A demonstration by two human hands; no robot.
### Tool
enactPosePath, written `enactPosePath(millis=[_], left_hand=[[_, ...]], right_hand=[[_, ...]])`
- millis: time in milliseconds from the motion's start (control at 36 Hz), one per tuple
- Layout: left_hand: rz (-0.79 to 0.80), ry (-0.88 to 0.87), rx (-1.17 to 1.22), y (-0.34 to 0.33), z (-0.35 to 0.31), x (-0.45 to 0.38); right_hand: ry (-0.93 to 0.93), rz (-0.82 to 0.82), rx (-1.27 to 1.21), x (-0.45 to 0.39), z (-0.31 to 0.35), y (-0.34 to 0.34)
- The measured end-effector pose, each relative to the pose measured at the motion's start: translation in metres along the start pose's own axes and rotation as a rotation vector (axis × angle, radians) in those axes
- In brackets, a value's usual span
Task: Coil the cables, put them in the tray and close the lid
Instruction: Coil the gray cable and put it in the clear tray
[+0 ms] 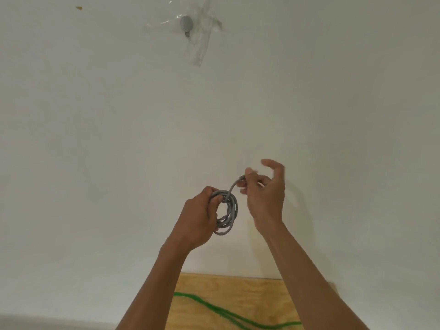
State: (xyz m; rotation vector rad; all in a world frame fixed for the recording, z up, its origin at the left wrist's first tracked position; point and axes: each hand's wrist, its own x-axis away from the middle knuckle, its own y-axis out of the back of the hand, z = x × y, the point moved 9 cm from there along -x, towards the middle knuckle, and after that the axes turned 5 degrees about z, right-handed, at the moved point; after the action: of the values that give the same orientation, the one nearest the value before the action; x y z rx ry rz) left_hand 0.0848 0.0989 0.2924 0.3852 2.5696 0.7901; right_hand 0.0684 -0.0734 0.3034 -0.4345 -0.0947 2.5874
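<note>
A white wall (95,139) fills most of what I see in front of me. Low down, between my forearms, a plywood counter (238,291) butts against the wall, and a green cable (214,309) snakes loosely across its surface. High on the wall, strips of clear tape (200,46) cross over a small grey plug-like piece (186,23) and fix it there; I cannot tell exactly what it is. A tiny yellowish speck (79,7) sits on the wall up to the left.

I hold both hands raised in front of the wall, close together but not touching. My left hand (200,217) grips a grey cable (227,214) wound into a small coil of several loops, fingers curled around the coil's left side, the loops hanging to the right of my palm. My right hand (264,191) pinches the free end of the same grey cable between thumb and forefinger, just above and right of the coil, its other fingers spread and loosely curved.
</note>
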Motion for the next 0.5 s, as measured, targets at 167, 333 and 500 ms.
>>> enactPosePath(millis=[167,333,500], left_hand=[[-0.154,0.068,0.009,0.007,0.008,0.000],[-0.184,0.086,-0.015,0.010,0.006,-0.005],[-0.166,0.095,-0.001,0.005,0.009,-0.006]], right_hand=[[0.045,0.284,0.443,0.008,-0.018,-0.021],[-0.235,0.530,0.253,0.020,-0.048,-0.035],[-0.175,0.616,0.369,0.022,-0.043,-0.046]])
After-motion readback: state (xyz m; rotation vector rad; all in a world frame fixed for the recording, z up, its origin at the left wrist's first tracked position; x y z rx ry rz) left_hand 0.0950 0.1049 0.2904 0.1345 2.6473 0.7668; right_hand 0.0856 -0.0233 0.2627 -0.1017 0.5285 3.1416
